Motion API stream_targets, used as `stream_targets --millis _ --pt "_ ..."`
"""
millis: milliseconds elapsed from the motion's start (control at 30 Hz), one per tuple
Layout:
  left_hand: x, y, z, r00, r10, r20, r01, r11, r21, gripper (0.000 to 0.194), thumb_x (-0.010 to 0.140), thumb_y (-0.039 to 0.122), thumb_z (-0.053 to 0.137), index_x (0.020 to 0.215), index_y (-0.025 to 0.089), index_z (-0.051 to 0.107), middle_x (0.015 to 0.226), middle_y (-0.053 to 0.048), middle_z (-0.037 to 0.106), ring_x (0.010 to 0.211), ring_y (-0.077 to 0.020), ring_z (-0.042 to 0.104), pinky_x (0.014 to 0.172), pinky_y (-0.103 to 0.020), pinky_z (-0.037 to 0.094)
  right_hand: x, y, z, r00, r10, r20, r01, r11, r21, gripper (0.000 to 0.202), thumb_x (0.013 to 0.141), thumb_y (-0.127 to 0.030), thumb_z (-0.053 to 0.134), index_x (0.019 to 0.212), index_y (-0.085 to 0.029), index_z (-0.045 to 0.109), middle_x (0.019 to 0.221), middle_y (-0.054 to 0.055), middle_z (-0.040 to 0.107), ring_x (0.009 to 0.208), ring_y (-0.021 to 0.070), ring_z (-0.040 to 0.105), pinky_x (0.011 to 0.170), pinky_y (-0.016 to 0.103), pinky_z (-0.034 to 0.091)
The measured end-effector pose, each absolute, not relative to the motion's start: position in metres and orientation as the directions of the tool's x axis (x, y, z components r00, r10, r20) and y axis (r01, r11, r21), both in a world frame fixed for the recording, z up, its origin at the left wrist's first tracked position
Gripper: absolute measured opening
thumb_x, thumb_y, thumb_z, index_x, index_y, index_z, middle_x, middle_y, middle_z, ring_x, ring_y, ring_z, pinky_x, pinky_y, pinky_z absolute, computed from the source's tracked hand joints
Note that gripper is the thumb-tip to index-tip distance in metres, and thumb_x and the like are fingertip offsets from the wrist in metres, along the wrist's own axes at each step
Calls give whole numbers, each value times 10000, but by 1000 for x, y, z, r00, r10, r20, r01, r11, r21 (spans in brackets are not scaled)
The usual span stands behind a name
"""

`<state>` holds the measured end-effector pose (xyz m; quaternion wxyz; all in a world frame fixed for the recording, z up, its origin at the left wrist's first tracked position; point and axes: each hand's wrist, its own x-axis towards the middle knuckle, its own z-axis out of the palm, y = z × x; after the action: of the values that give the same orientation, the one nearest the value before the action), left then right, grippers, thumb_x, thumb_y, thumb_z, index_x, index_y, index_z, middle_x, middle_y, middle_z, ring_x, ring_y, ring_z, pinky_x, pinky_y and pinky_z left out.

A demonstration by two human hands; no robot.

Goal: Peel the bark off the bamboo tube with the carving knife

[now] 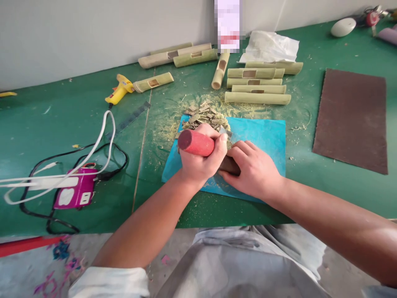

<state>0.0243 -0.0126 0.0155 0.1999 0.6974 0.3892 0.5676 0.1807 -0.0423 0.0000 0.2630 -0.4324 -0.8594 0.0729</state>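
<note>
Closed around a tool with a thick red handle (198, 143) is my left hand (203, 159); a bit of flat metal shows just beyond its fingers, and the rest is hidden. My right hand (252, 169) grips a dark brown piece (230, 164) close beside it, mostly covered by both hands, so I cannot make out its full shape. Both hands are over a blue sheet (263, 136) on the table. A heap of bamboo chips (206, 116) and shavings lies just past my left hand, over the sheet's far edge.
Several bamboo tubes with cut openings (257, 98) lie at the back. To the left are a yellow glue gun (119, 91), a purple power adapter (76, 188) and tangled cables. A brown mat (352, 120) lies right, a white mouse (343, 27) far right.
</note>
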Motion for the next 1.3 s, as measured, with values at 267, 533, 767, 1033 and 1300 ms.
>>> stream_targets --millis 267,533,767,1033,1300 --pt "28 -10 13 -60 820 569 210 -547 810 267 828 193 641 602 172 500 550 49 489 457 -62 452 469 -215 380 179 -41 -3 -475 791 387 674 609 -419 166 808 -322 670 822 -169 607 801 72 606 717 208 538 643 335 499" --pt "30 -5 15 -187 812 554 78 -549 832 241 871 302 656 685 182 561 577 35 580 528 -91 558 602 -242 498 179 -43 -2 -494 772 399 697 626 -349 182 799 -319 685 859 -163 613 857 93 630 761 226 555 684 352 515" --pt "27 -9 14 -90 792 604 208 -578 789 231 896 278 645 701 173 576 634 26 594 530 -77 532 597 -247 473 180 -43 -2 -508 770 386 716 627 -308 202 799 -320 700 895 -159 625 901 108 653 806 251 573 704 374 514" --pt "25 -9 11 -17 768 640 261 -615 745 231 916 273 624 711 177 577 656 19 581 593 -92 555 628 -259 480 180 -44 -2 -516 768 379 707 632 -318 174 847 -330 653 900 -169 614 896 112 646 810 251 557 700 381 497" --pt "29 -10 15 -80 845 528 148 -514 845 318 850 210 614 562 175 483 517 43 483 457 -68 431 486 -231 385 178 -44 -5 -535 734 419 680 668 -303 177 851 -317 665 864 -147 618 844 105 620 783 234 543 702 362 502"
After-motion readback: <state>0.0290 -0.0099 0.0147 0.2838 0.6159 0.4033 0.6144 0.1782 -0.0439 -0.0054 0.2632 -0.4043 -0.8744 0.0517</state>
